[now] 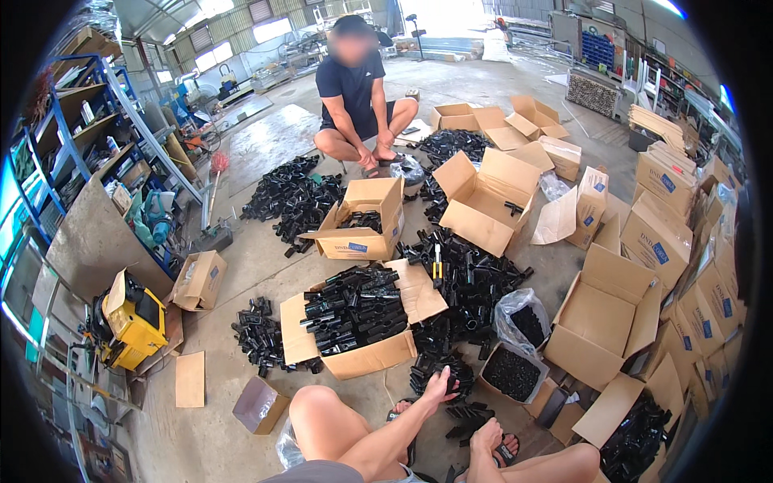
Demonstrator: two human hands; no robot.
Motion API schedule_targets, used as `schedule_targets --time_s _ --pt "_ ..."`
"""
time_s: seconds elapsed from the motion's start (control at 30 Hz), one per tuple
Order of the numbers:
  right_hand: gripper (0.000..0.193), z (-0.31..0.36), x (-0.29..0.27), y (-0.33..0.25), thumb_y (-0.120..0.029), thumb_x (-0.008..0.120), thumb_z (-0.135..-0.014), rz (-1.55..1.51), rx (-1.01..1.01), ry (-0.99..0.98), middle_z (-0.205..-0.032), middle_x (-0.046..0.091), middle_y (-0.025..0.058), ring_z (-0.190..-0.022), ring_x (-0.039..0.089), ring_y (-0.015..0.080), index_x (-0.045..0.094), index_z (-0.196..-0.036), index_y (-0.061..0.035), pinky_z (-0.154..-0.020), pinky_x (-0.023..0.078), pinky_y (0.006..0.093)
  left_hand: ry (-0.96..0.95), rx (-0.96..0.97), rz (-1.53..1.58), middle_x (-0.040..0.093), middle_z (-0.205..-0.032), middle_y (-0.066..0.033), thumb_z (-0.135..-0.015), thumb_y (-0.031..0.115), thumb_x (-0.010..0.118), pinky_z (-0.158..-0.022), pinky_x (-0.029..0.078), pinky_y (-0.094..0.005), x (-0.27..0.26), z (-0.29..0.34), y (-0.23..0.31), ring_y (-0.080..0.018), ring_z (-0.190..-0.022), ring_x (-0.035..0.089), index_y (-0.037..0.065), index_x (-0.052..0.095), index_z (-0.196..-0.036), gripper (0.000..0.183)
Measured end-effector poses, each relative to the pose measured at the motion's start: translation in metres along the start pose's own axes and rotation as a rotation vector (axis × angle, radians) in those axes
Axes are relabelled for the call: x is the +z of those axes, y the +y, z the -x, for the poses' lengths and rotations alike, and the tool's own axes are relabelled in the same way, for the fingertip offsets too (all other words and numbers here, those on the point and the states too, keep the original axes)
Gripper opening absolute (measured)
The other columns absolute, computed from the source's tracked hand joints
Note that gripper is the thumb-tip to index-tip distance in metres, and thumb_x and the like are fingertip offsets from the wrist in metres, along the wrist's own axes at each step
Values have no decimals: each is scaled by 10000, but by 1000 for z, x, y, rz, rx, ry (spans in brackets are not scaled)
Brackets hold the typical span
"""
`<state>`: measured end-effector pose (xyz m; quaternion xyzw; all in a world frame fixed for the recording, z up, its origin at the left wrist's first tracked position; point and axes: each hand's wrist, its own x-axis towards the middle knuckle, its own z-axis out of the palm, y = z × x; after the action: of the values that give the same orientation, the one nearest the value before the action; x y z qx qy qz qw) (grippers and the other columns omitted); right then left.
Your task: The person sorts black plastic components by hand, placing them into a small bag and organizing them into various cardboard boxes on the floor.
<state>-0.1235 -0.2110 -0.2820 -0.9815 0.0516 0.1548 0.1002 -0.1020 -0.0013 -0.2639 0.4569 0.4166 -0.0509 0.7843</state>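
My left hand (439,388) is closed around a small black part at the edge of a heap of black tubular fittings (463,298). Lower and to the right, my right hand (485,437) is curled shut beside a few black fittings (467,419) between my feet; its fingertips are partly hidden, so what it grips is unclear. Ahead of me stands an open carton (374,360) stacked with black fittings (358,306). Right of my left hand sits a box lined with clear plastic (515,374), full of small black pieces. A yellow-handled tool (437,266) lies on the heap.
Opposite me another person (354,88) sits low, both hands near the floor by a plastic bag (408,169). Open cartons (596,322) and stacked boxes (656,241) line the right side. A yellow machine (133,322) and blue shelving (76,137) stand left.
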Motion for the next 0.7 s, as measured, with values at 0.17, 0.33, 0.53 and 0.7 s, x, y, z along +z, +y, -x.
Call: schedule_targets --time_s 0.17,0.33,0.53,0.7 --pt "147 27 0 -14 -55 524 -966 54 -177 36 -1028 696 150 -1024 661 333 659 -1019 -33 -857 555 420 -140 117 98 619 -1010 -41 -1039 564 470 -777 601 -350 -17 24 14 -146 -929 618 59 570 -1149 527" --pt "140 23 -9 -15 -53 530 -960 74 -164 91 -1021 689 137 -1017 657 321 662 -1005 -33 -851 557 407 -397 143 151 625 -970 -11 -1091 367 474 -851 556 -298 18 51 38 -115 -899 613 67 604 -1173 337" --pt "138 36 -42 -37 -37 534 -934 -16 -155 100 -1034 678 150 -1025 642 348 648 -1012 -36 -869 531 444 -427 316 3 589 -833 48 -1086 328 500 -643 480 -233 29 85 91 -61 -719 571 101 612 -1116 255" --pt "206 8 -38 -30 -48 552 -869 -384 -122 80 -1038 687 197 -1023 646 397 646 -1052 -50 -891 504 484 -417 552 -217 559 -854 9 -1058 281 547 -659 424 -261 56 127 139 -93 -749 512 66 601 -1099 226"
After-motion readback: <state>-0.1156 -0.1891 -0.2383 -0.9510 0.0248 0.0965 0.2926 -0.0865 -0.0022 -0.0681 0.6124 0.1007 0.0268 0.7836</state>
